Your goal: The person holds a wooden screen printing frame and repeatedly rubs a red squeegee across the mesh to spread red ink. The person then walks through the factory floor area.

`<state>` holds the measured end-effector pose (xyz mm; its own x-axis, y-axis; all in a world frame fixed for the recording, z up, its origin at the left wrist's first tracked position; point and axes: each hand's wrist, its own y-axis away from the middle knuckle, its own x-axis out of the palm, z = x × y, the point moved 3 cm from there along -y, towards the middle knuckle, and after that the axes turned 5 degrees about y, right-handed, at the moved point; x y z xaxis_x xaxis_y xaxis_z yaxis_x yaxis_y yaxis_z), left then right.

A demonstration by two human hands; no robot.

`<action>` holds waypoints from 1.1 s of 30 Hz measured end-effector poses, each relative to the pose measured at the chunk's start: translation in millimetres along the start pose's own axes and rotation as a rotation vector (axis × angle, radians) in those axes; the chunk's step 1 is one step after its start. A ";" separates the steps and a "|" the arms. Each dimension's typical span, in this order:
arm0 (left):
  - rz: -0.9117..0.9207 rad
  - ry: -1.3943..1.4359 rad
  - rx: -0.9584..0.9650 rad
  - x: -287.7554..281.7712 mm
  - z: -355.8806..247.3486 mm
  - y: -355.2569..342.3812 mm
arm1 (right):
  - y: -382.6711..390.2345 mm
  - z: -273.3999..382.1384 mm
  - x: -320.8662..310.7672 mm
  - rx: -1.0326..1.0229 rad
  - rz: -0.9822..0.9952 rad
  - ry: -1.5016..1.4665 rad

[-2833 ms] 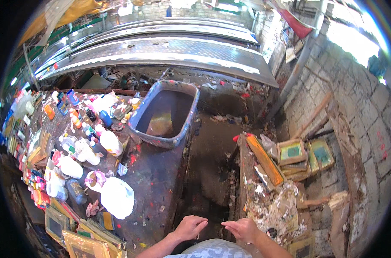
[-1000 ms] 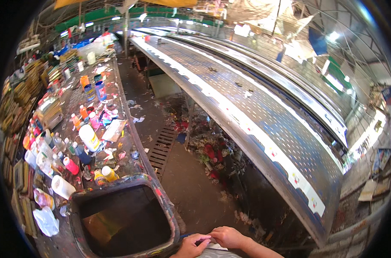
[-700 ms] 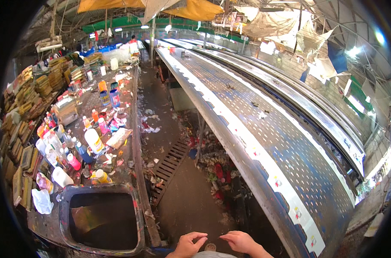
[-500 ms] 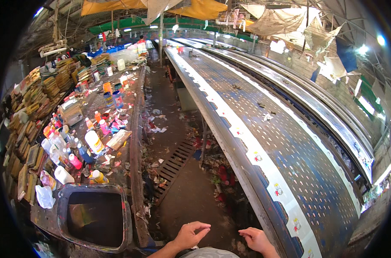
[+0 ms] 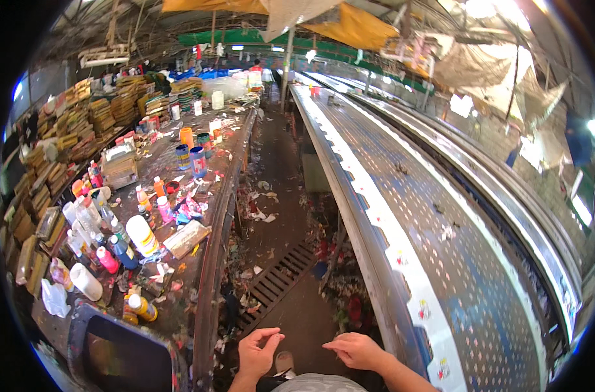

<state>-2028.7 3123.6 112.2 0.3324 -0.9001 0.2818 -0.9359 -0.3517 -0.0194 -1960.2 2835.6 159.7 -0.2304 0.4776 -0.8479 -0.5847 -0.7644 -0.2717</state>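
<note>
My left hand (image 5: 258, 353) is held over the aisle at the bottom middle, its fingers curved and the thumb a little apart from them. Nothing shows between them. Across a gap, my right hand (image 5: 356, 351) points left with its fingers pressed together. Whatever it may hold is hidden or too small to make out. Neither hand touches a table. Closest to my right hand is the long printing table (image 5: 402, 261), with a white strip (image 5: 412, 277) bearing small printed figures along its near side.
A cluttered workbench (image 5: 235, 160) on the left carries bottles, paint cups (image 5: 198, 162) and a dark-framed tray (image 5: 173, 353). Stacked wooden frames (image 5: 101, 114) line its far side. A slotted grate (image 5: 278, 281) and scraps lie on the aisle floor. Another person (image 5: 255, 65) stands far back.
The view has swung left, so the tables sit further right in it. My hands have shifted left in the picture, and the left thumb and fingers are more upright.
</note>
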 end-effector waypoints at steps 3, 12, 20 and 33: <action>-0.020 0.029 0.020 1.2 4.1 -70.8 | -67.0 -48.8 -9.1 -0.060 0.070 -0.015; -0.026 -0.194 0.041 14.2 -0.2 -263.2 | -198.7 -226.7 -51.6 0.081 -0.029 -0.113; 0.000 -0.174 -0.021 79.3 17.9 -483.6 | -304.4 -440.7 -144.3 0.348 -0.341 0.076; 0.075 -0.178 -0.175 116.2 41.3 -819.5 | -568.9 -653.4 -283.9 0.167 -0.436 0.297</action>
